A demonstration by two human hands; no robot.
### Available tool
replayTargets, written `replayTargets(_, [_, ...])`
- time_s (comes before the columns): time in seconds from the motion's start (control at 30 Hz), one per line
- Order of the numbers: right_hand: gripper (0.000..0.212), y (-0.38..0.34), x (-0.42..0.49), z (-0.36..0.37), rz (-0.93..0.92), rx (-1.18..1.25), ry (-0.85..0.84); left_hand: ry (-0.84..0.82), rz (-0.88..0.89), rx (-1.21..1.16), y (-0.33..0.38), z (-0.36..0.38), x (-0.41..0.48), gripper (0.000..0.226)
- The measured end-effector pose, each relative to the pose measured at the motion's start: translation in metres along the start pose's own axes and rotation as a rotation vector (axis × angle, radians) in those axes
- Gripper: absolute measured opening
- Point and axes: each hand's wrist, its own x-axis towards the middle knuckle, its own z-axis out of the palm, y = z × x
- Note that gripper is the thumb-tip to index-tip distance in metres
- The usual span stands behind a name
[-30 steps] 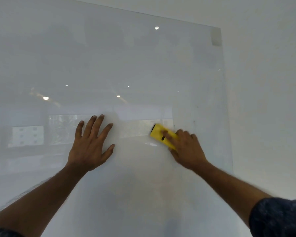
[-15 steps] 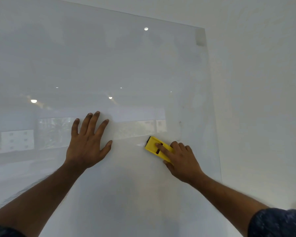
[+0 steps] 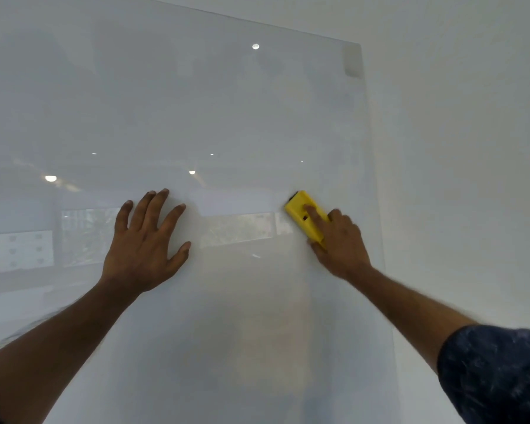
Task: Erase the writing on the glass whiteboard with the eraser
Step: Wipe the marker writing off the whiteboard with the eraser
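Observation:
A large glass whiteboard (image 3: 227, 102) fills the left and middle of the view, mounted on a white wall. No clear writing shows on it, only faint smears and reflections. My right hand (image 3: 340, 240) presses a yellow eraser (image 3: 300, 209) flat against the glass near the board's right edge, with the index finger stretched along its back. My left hand (image 3: 144, 240) lies flat on the glass with fingers spread, well to the left of the eraser.
The board's right edge (image 3: 374, 179) runs down close to my right hand, with bare white wall (image 3: 456, 148) beyond it. A mounting bracket (image 3: 352, 61) sits at the top right corner. Ceiling lights and windows are reflected in the glass.
My right hand has slid the eraser up and to the right, towards the board's right edge. The left hand stays flat on the glass.

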Motion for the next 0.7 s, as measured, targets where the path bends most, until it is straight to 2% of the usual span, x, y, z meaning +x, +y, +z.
replayTargets(0.13, [0.070, -0.009, -0.060, 0.021, -0.220, -0.053, -0.058, -0.013, 0.000, 0.005, 0.004, 0.002, -0.005, 0.070])
replayTargets(0.23, [0.069, 0.011, -0.034, 0.010, -0.275, -0.099, -0.040, -0.006, 0.002, -0.002, 0.002, 0.001, -0.002, 0.070])
replayTargets(0.43, [0.073, 0.067, 0.078, -0.036, 0.127, -0.179, 0.006, -0.013, 0.002, -0.036, 0.002, 0.000, -0.003, 0.071])
replayTargets(0.53, [0.075, 0.085, 0.125, -0.053, 0.386, 0.039, -0.006, 0.004, 0.001, -0.041, 0.000, 0.001, -0.003, 0.071])
replayTargets(0.6, [0.075, 0.084, 0.131, -0.050, 0.404, 0.076, -0.005, 0.011, 0.004, -0.035, -0.004, 0.002, -0.004, 0.071])
replayTargets(0.7, [0.073, 0.070, 0.111, -0.039, 0.325, 0.034, 0.045, 0.011, 0.008, -0.033, -0.003, 0.005, -0.006, 0.072])
